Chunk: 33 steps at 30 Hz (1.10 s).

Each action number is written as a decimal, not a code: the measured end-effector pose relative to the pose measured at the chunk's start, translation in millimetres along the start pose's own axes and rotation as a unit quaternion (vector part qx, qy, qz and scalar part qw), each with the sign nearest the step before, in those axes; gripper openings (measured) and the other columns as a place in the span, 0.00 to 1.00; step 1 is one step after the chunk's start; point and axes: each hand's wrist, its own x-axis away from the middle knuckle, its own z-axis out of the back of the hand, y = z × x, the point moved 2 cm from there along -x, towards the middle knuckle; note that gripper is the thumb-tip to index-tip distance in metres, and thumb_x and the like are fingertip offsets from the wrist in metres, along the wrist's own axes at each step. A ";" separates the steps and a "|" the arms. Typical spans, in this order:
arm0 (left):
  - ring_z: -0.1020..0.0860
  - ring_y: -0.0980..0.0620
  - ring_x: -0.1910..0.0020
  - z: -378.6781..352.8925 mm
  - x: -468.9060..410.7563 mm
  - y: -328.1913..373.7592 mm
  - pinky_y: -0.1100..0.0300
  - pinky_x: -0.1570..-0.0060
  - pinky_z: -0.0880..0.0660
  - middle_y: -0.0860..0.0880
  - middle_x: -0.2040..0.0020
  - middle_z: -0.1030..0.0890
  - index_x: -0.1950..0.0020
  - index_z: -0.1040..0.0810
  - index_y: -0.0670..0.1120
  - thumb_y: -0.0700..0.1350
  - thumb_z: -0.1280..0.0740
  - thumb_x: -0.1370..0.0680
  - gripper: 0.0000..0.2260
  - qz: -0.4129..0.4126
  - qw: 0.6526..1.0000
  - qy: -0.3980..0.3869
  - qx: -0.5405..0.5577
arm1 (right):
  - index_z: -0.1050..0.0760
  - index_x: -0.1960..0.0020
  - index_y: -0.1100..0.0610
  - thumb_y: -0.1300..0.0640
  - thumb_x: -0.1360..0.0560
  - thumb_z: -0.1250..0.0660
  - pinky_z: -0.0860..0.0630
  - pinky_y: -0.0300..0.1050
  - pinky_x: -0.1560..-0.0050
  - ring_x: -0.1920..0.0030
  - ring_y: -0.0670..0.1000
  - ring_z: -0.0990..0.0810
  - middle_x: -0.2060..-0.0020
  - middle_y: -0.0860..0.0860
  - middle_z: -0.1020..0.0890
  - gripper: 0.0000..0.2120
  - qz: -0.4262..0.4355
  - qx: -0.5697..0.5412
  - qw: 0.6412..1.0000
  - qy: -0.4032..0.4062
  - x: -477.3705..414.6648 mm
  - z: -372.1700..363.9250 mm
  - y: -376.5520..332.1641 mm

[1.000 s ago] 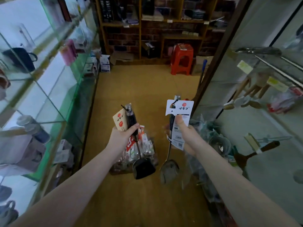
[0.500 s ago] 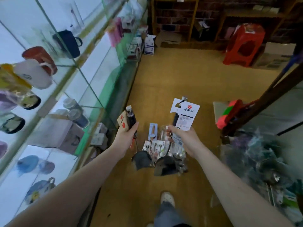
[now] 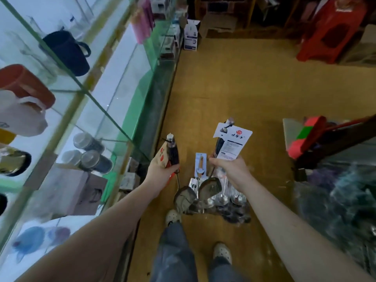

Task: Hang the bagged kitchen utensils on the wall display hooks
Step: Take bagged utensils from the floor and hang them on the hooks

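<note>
while the left hand grips a dark-handled ladle, the right hand pinches a carded spoon, above what seems, through blur, a floor pile of bagged utensils.

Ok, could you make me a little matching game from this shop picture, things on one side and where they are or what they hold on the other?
Things:
1. left hand
2. right hand
3. red stool
4. dark mug

Matches:
A. on the glass shelf
B. grips the white-carded utensil
C. stands on the floor, far back
D. grips the tan-carded utensil

Pairs: 1-D, 2-B, 3-C, 4-A.
</note>
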 end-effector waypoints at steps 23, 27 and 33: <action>0.25 0.51 0.45 -71.7 -206.4 -131.6 0.59 0.48 0.32 0.51 0.48 0.25 0.31 0.32 0.46 0.48 0.39 0.19 0.17 0.027 0.984 -0.143 -0.107 | 0.22 0.43 0.53 0.59 0.28 0.28 0.27 0.31 0.60 0.54 0.46 0.22 0.55 0.43 0.20 0.14 -0.001 0.017 0.981 0.194 -159.4 -23.3 156.1; 0.28 0.50 0.39 -100.4 -257.0 -182.4 0.60 0.43 0.33 0.50 0.40 0.25 0.26 0.37 0.48 0.50 0.39 0.19 0.22 0.010 0.983 -0.135 -0.127 | 0.20 0.45 0.59 0.58 0.28 0.28 0.27 0.36 0.63 0.54 0.51 0.20 0.58 0.48 0.20 0.11 0.001 0.043 0.967 0.251 -206.9 -24.8 216.3; 0.30 0.49 0.34 -146.3 -327.1 -259.2 0.61 0.43 0.34 0.47 0.33 0.28 0.25 0.42 0.47 0.49 0.40 0.19 0.24 -0.032 0.970 -0.183 -0.156 | 0.20 0.44 0.59 0.57 0.27 0.29 0.28 0.26 0.67 0.61 0.43 0.23 0.56 0.48 0.20 0.12 0.011 0.024 0.965 0.261 -283.5 -27.5 297.2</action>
